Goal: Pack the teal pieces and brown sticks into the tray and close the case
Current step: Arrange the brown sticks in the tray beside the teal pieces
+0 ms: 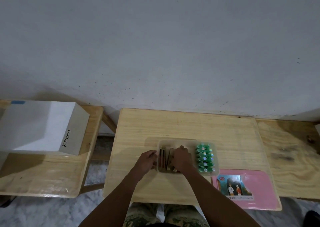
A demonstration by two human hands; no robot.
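The right hand (181, 158) is lying over the brown sticks (164, 159), running front-to-back in the tray (176, 141); its grip is hidden, and the left hand (146, 162), curled at the rim, is unclear too.

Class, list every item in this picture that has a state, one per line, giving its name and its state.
tray: open, no lid on it
teal pieces: packed in rows at the tray's right end
brown sticks: lying in the tray's left part
pink lid: off, flat on the table
left hand: at the tray's left edge
right hand: over the sticks
white box: closed
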